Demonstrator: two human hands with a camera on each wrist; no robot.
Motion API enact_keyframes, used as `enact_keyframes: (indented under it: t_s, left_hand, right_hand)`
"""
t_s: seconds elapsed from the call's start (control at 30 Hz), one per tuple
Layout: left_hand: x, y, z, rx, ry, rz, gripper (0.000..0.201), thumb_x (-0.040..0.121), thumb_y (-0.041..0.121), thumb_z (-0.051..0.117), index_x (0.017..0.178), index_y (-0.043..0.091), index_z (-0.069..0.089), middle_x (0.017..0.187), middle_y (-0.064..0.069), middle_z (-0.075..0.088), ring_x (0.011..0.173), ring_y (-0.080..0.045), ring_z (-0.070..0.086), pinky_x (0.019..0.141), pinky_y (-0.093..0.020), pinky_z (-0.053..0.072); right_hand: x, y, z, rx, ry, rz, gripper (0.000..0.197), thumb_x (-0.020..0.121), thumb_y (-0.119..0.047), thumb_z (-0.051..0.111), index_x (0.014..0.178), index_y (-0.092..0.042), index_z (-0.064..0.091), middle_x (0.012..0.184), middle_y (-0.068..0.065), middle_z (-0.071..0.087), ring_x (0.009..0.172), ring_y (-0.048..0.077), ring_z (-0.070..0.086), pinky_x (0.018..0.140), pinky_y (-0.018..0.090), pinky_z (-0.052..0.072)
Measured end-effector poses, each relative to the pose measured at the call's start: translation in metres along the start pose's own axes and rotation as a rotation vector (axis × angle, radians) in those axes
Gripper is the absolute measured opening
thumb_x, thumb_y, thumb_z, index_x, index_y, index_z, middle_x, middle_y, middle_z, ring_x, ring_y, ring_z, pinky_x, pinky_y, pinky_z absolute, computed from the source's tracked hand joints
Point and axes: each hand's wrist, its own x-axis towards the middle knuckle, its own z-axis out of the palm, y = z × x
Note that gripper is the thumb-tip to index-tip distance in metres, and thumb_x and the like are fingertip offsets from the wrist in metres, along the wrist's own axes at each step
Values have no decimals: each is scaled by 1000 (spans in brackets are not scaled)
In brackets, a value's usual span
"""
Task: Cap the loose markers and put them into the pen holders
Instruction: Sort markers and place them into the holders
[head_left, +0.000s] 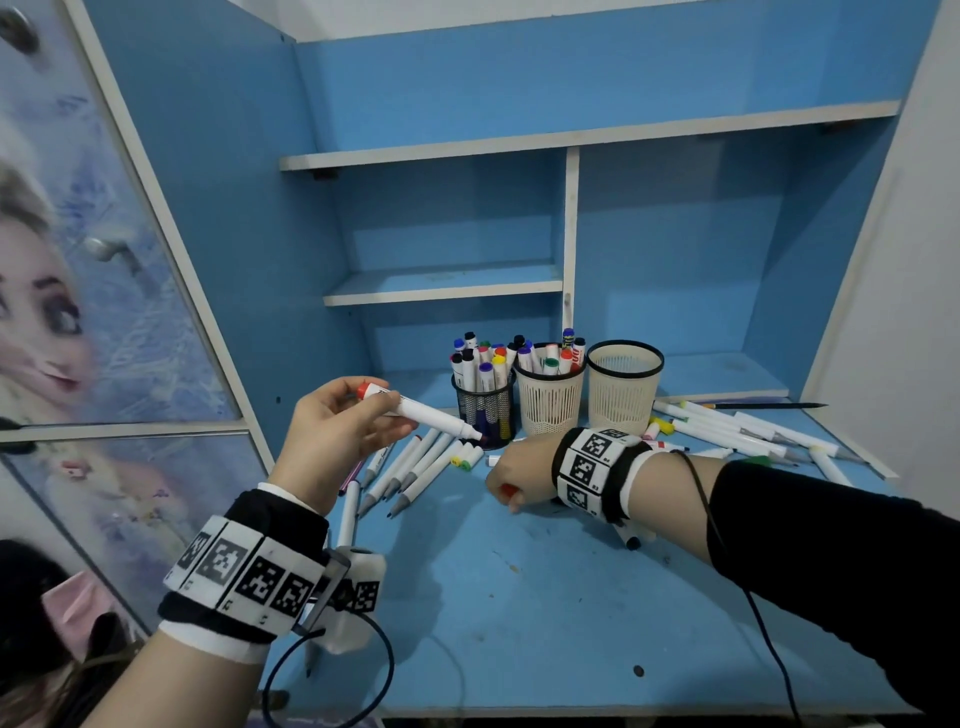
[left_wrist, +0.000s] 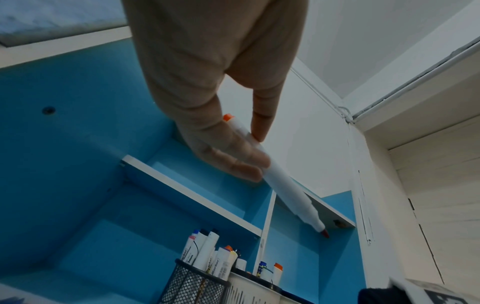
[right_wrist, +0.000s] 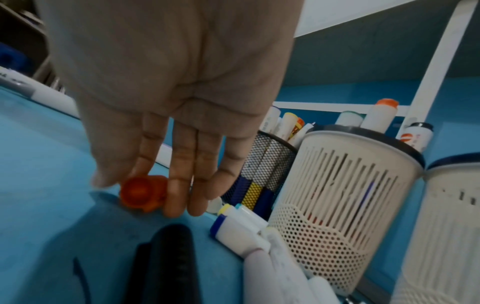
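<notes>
My left hand (head_left: 343, 426) holds an uncapped white marker (head_left: 431, 415) with a red end, lifted above the desk, tip pointing right toward the holders; in the left wrist view the fingers (left_wrist: 233, 162) wrap its barrel (left_wrist: 283, 189). My right hand (head_left: 514, 470) is low on the blue desk (head_left: 519, 597), pinching a red cap (head_left: 508, 490); the right wrist view shows that cap (right_wrist: 142, 191) between thumb and fingers, just above the desk. A black mesh holder (head_left: 485, 410) and a cream holder (head_left: 549, 400) are packed with capped markers. A second cream holder (head_left: 623, 387) looks empty.
Several uncapped markers (head_left: 415, 467) lie left of the holders and more (head_left: 737, 431) to the right. A black marker (head_left: 631, 538) lies under my right wrist. Blue shelves (head_left: 447, 283) rise behind. A cabinet door (head_left: 78, 260) stands at the left.
</notes>
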Motion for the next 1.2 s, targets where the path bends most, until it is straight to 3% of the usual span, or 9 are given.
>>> enact_keyframes:
  t_s: [0.1, 0.23, 0.37, 0.57, 0.73, 0.9, 1.03, 1.1, 1.2]
  left_hand:
    - [-1, -2, 2, 6, -5, 4, 5, 86, -4, 60, 84, 1, 59, 78, -14, 64, 63, -24, 70, 63, -25, 58]
    - [-3, -4, 2, -14, 29, 19, 5, 86, -3, 59, 83, 1, 59, 78, -16, 64, 65, -23, 69, 61, -22, 57]
    - [-6, -7, 4, -73, 75, 19, 8, 85, -4, 60, 80, 3, 59, 85, -20, 62, 73, -28, 69, 63, -22, 56]
    - [-19, -12, 18, -131, 72, -6, 6, 84, -3, 62, 87, 1, 60, 91, -20, 62, 71, -27, 70, 66, -22, 58]
    - [-31, -15, 34, -197, 29, -17, 10, 83, -5, 62, 91, -1, 61, 83, -15, 67, 69, -23, 71, 69, -23, 58]
    - [-44, -26, 54, -211, -32, -39, 13, 83, -5, 62, 96, -3, 60, 73, -7, 71, 71, -23, 72, 69, -22, 58]
    - [-55, -40, 69, -256, -69, -81, 13, 83, -6, 61, 95, -4, 58, 75, -11, 71, 75, -28, 71, 71, -25, 59]
    - [-59, -45, 75, -262, -85, -108, 13, 82, -6, 61, 95, -5, 57, 75, -11, 72, 78, -31, 71, 72, -25, 59]
    - [-64, -48, 83, -256, -113, -140, 13, 82, -6, 61, 95, -5, 58, 75, -12, 72, 78, -32, 71, 73, -27, 59]
  right_hand:
    - [-4, -4, -1, -43, 27, 8, 9, 90, -10, 54, 89, -13, 46, 68, -6, 39, 67, 15, 40, 49, 17, 24]
    - [-19, -12, -10, 89, 147, 76, 18, 90, -10, 53, 96, -11, 36, 79, 6, 46, 71, 23, 45, 51, 28, 31]
    - [-49, -17, -21, 312, 330, 130, 21, 89, -9, 54, 109, -9, 52, 99, 9, 59, 80, 18, 47, 66, 25, 34]
    - [-101, -21, -7, 621, 610, 218, 18, 87, -16, 64, 104, -22, 67, 100, -6, 65, 85, 4, 55, 77, 16, 44]
    - [-136, -24, 34, 1146, 848, 379, 21, 84, -7, 67, 90, -27, 70, 91, -3, 71, 80, 13, 66, 75, 20, 52]
    - [-159, -26, 69, 1713, 1150, 379, 27, 81, 3, 66, 106, -7, 66, 89, 14, 72, 71, 12, 68, 66, 16, 53]
    - [-168, -31, 83, 1926, 1283, 264, 77, 39, -41, 91, 102, -5, 67, 89, 11, 74, 73, 14, 69, 68, 18, 55]
    - [-172, -35, 86, 1922, 1304, 254, 59, 50, -33, 87, 99, -7, 67, 89, 11, 74, 74, 15, 69, 68, 17, 54]
    - [-175, -39, 84, 1891, 1321, 288, 22, 79, 3, 64, 97, -8, 67, 88, 10, 74, 74, 15, 69, 70, 17, 54]
